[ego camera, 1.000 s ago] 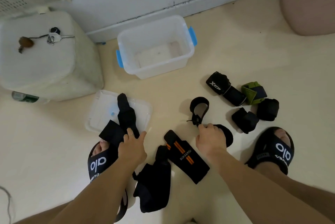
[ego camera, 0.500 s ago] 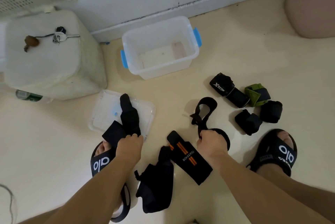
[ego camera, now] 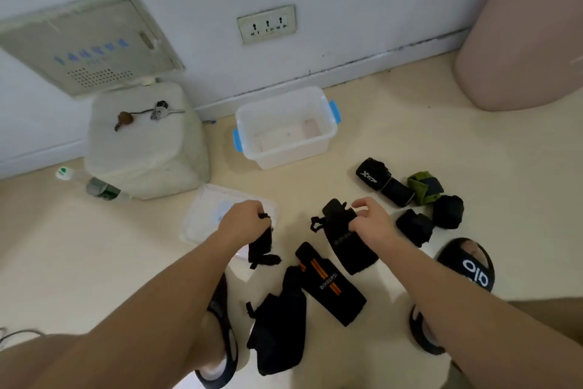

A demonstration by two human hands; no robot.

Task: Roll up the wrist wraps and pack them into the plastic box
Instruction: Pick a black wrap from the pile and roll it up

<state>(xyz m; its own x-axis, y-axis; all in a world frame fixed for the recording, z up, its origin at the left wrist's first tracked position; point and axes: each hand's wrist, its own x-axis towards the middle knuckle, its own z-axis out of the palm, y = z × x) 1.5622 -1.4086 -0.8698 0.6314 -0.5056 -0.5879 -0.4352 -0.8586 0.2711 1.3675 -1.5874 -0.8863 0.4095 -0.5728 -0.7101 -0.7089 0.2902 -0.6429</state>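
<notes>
While the left hand (ego camera: pixel 244 220) grips one black wrap (ego camera: pixel 260 248) and the right hand (ego camera: pixel 367 221) pinches another (ego camera: pixel 345 235) above the floor, rolling seems barely begun, so tight winding comes next before the empty plastic box (ego camera: pixel 285 131) by the wall.

left hand (ego camera: pixel 244 221) hides top of its black wrap (ego camera: pixel 260 249); lid (ego camera: pixel 205 221) partly covered; panel (ego camera: pixel 91 51) lettering blurred.

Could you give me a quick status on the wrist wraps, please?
Left hand grips one black wrap; right hand grips another. Box open, empty. Nothing in the way.
</notes>
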